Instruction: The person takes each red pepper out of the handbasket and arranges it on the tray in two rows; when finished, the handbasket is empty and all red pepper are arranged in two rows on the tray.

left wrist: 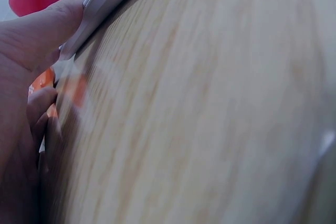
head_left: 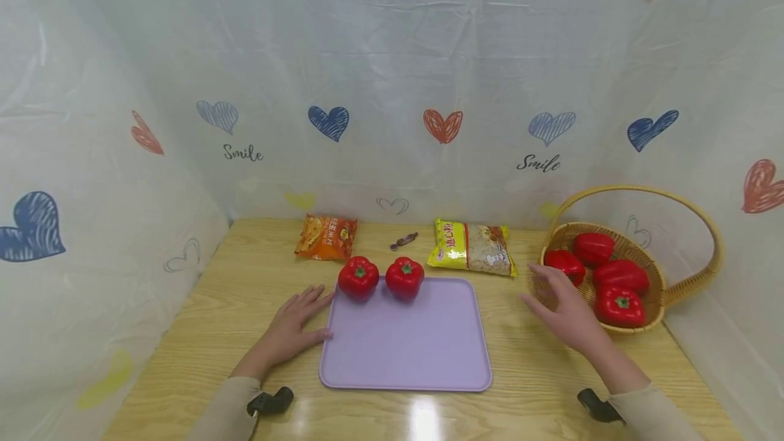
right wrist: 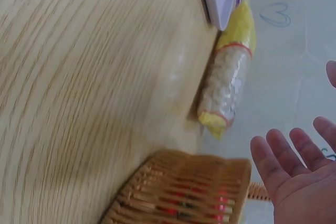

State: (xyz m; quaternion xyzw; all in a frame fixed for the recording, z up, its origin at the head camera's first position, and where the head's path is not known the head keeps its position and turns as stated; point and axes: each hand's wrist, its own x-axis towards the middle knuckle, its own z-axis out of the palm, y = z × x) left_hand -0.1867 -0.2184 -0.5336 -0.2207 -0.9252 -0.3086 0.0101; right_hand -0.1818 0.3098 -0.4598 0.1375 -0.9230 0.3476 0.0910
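In the head view, the left hand (head_left: 295, 327), fingers extended and grasping nothing, touches the left edge of the lilac tray (head_left: 407, 349), where two red peppers (head_left: 358, 279) sit at the far side; the right hand (head_left: 569, 313), relaxed and empty, is at the basket (head_left: 632, 246) (four more peppers (head_left: 620, 307) inside); in the left wrist view, the thumb (left wrist: 55, 22) meets the tray's rim; in the right wrist view, straight fingers (right wrist: 270, 169) show near the basket.

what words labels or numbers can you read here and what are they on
"Smile": hanging sheet, left of middle
"Smile": same sheet, right of middle
"通心粉": yellow bag, a likely reading
Orange bag: Chinese characters, too small to read surely
Small brown item: any print too small
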